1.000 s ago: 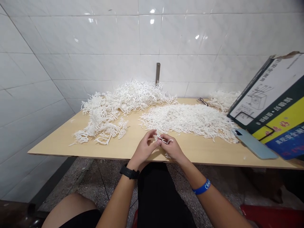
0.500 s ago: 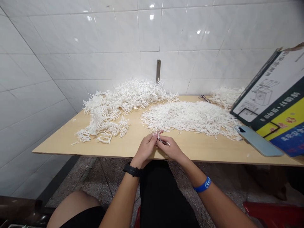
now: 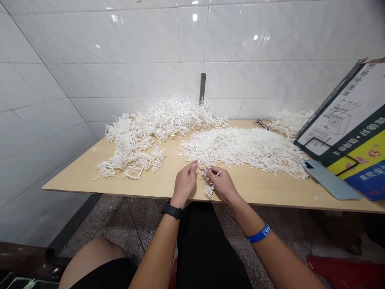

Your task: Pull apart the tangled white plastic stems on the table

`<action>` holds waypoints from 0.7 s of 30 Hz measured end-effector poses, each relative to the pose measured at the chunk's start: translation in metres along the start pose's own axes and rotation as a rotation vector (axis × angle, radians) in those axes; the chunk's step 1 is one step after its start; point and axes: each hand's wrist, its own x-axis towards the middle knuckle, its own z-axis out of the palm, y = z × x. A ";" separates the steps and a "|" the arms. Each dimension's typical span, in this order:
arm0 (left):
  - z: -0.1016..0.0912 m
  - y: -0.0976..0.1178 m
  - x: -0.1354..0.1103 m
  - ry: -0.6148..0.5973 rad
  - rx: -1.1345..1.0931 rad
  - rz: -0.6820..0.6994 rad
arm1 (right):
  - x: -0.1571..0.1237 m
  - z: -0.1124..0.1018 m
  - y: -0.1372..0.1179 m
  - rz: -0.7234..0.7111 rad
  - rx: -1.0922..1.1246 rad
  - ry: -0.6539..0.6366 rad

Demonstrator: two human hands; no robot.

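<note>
My left hand point(image 3: 185, 181), with a black watch at its wrist, is closed at the table's front edge. Thumb and forefinger are pinched together; whatever may be between them is too small to make out. Just to its right, my right hand point(image 3: 223, 184) grips a white branched plastic piece point(image 3: 209, 191), whose twiggy end hangs below the fingers. The two hands are slightly apart. Beyond them spreads a wide pile of small white plastic pieces point(image 3: 240, 147). A heap of larger, tangled white branched pieces point(image 3: 168, 116) lies at the back left.
A light blue phone point(image 3: 332, 180) lies on the wooden table point(image 3: 75, 176) at right, against a printed box point(image 3: 339, 116). Glasses point(image 3: 261, 124) and another white heap point(image 3: 290, 120) are at the back. A metal bracket point(image 3: 202, 86) stands against the tiled wall.
My hands have drawn a little apart. The white branched piece now hangs from my right hand, where before both hands were together around it. The view has shifted slightly.
</note>
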 end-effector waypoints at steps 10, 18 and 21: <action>0.003 0.009 -0.009 -0.147 0.121 0.176 | -0.002 0.005 -0.001 0.074 0.199 -0.038; 0.007 0.009 -0.008 0.009 -0.022 -0.055 | -0.006 0.004 0.000 -0.072 -0.083 -0.040; 0.005 0.008 -0.005 0.069 -0.139 -0.105 | -0.006 0.002 0.000 -0.082 -0.150 -0.006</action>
